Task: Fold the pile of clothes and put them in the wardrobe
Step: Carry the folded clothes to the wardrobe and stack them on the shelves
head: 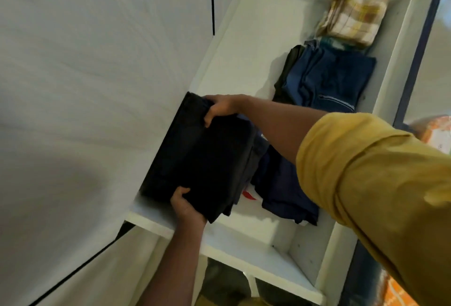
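Observation:
A folded black garment [205, 157] lies on the white wardrobe shelf [234, 56], at its near left end against the side wall. My left hand [186, 205] grips its near edge, thumb on top. My right hand [219, 106] grips its far edge, fingers curled over the fold. Right of it lies a folded navy garment [283, 188] with a bit of red and white cloth under it. Further along the shelf sit a folded blue garment [327, 78] and a folded beige checked cloth [353, 13].
A white wardrobe door [97, 74] fills the left of the view. The shelf's front lip [244, 254] runs below my left forearm, with a lower compartment under it. A dark blue frame post [419, 44] stands at the right. Orange patterned fabric [436, 132] shows at the right edge.

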